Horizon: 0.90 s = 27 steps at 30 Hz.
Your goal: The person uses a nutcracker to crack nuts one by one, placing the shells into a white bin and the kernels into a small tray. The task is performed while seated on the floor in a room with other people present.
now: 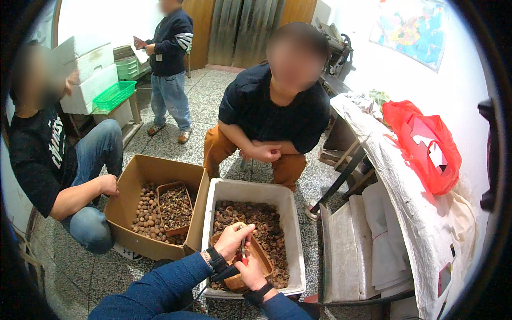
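Note:
Over a white foam box (298, 256) of broken nutshells (276, 224), my two hands meet. My right hand (254, 273) is closed around a small red-handled hand tool (244, 261), perhaps pliers, whose metal end points up at my left hand (232, 242). The left fingers pinch a small nut piece (241, 226), mostly hidden by them. Below both hands a brown plastic tray (262, 256) rests inside the foam box on the shells. Its contents are largely covered by my hands.
Left of the foam box stands a cardboard box (150, 248) with whole round nuts (147, 212) and a brown tray (176, 231) of nut pieces. One person (276, 108) sits opposite, another (36, 160) at left; a third (170, 48) stands behind. A cloth-covered table (384, 160) bears a red bag (424, 140).

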Motion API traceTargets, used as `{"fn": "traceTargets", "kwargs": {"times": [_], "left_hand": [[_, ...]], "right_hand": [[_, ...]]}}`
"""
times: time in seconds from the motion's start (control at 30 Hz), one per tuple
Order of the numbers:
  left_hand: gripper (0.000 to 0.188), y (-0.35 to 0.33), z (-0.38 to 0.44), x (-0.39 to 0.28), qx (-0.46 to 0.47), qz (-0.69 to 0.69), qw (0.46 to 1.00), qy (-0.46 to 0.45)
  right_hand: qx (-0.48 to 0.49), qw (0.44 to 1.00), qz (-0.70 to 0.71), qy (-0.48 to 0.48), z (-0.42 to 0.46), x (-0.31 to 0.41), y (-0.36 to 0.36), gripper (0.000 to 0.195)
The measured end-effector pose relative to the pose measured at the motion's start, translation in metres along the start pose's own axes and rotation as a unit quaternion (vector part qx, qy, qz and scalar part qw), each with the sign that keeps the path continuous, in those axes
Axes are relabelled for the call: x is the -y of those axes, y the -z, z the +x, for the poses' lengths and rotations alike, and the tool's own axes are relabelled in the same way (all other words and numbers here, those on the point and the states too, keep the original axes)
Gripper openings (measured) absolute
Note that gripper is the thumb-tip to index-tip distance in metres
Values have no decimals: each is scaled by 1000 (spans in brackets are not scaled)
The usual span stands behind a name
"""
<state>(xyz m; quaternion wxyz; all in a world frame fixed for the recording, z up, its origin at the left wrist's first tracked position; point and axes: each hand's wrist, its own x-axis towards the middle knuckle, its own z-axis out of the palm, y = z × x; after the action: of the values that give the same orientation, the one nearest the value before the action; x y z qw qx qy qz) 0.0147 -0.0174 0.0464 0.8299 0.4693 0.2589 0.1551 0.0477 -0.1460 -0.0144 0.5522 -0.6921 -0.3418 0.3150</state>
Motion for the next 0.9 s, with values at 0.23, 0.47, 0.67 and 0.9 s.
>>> {"fn": "traceTargets", "kwargs": {"times": [0.23, 0.47, 0.67, 0.9], "left_hand": [[25, -1, 0, -2, 3, -18, 1000, 5], [25, -3, -1, -3, 1, -24, 1000, 9], [27, -4, -1, -2, -10, -28, 999, 14], [26, -1, -2, -1, -12, -27, 999, 19]], "right_hand": [[17, 999, 15, -39, 0, -4, 2, 20], [18, 999, 26, -25, -1, 3, 4, 19], [22, 999, 8, -23, -2, 12, 7, 29], [30, 998, -1, -50, -5, 9, 6, 29]]}}
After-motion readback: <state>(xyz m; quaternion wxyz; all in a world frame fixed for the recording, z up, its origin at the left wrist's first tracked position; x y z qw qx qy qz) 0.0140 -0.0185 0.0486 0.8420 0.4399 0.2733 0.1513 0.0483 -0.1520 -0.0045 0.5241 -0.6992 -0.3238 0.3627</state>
